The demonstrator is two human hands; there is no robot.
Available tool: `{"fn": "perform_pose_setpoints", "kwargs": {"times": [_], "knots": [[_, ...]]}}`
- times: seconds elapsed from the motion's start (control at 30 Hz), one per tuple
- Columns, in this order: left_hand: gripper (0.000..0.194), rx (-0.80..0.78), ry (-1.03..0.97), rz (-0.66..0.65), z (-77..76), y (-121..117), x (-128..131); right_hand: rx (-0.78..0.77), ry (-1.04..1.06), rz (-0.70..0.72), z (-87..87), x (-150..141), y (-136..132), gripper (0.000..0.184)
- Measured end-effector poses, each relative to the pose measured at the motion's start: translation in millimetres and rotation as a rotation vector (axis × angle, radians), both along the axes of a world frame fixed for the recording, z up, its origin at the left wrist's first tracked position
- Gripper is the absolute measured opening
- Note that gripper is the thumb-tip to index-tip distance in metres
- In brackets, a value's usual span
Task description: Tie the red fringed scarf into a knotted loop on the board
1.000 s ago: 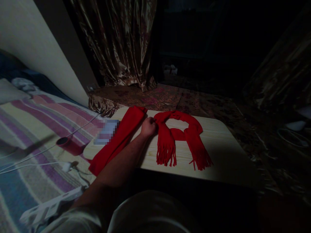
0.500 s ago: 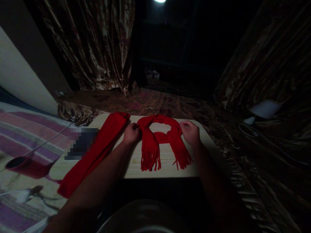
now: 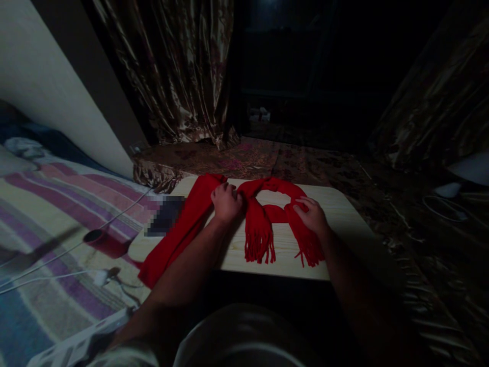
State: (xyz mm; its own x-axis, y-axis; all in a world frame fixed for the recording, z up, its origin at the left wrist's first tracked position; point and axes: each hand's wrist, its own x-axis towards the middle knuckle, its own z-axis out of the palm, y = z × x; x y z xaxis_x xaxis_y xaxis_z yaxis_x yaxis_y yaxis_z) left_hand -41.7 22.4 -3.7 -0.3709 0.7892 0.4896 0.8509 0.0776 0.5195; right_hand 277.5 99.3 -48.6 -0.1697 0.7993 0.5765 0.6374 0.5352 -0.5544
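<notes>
A red fringed scarf [image 3: 255,219] lies in a loop on a small pale wooden table [image 3: 237,255], both tasselled ends toward me. My right hand [image 3: 312,215] rests on the right side of the loop, fingers stretched out and thumb apart, touching the fabric. My left hand [image 3: 227,202] is between the looped scarf and a long folded red cloth [image 3: 179,234] lying slantwise along the table's left side. Its fingers are loosely bent and slightly apart over the folded cloth's right edge, with nothing visibly gripped.
A pixelated dark object [image 3: 165,216] lies left of the folded cloth. On the striped bedding [image 3: 69,204] are a red cylindrical container [image 3: 109,243], cables and a white power strip [image 3: 82,339]. Patterned curtains [image 3: 191,76] hang behind; a white lamp [image 3: 471,168] stands at right.
My view has turned left, so the scene sits farther right. My left hand has moved onto the folded cloth's edge; my right hand has shifted onto the looped scarf and its fingers have straightened.
</notes>
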Motion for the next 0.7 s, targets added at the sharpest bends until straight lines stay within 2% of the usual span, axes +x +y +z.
{"fn": "perform_pose_setpoints", "kwargs": {"times": [0.1, 0.17, 0.27, 0.4, 0.5, 0.6, 0.7], "knots": [[0.045, -0.090, 0.038, 0.191, 18.5, -7, -20, 0.020, -0.013, -0.002, -2.4, 1, 3, 0.033], [0.053, -0.200, 0.005, 0.275, 23.9, -8, -39, 0.023, -0.015, -0.007, -4.8, 1, 5, 0.033], [0.063, -0.302, -0.068, 0.345, 21.2, -5, -67, 0.029, -0.032, -0.008, -7.0, 2, 7, 0.035], [0.061, -0.322, -0.174, 0.368, 15.2, -3, -85, 0.041, -0.035, -0.008, -7.0, 3, 8, 0.035], [0.056, -0.247, -0.213, 0.345, 17.9, -6, -80, 0.030, -0.026, -0.006, -6.8, 3, 8, 0.034], [0.052, -0.121, -0.105, 0.299, 20.4, -9, -59, 0.017, -0.021, 0.000, -7.3, 4, 8, 0.034], [0.044, 0.014, 0.032, 0.125, 13.6, -8, -28, 0.014, -0.014, 0.004, -6.6, 3, 8, 0.034]]}}
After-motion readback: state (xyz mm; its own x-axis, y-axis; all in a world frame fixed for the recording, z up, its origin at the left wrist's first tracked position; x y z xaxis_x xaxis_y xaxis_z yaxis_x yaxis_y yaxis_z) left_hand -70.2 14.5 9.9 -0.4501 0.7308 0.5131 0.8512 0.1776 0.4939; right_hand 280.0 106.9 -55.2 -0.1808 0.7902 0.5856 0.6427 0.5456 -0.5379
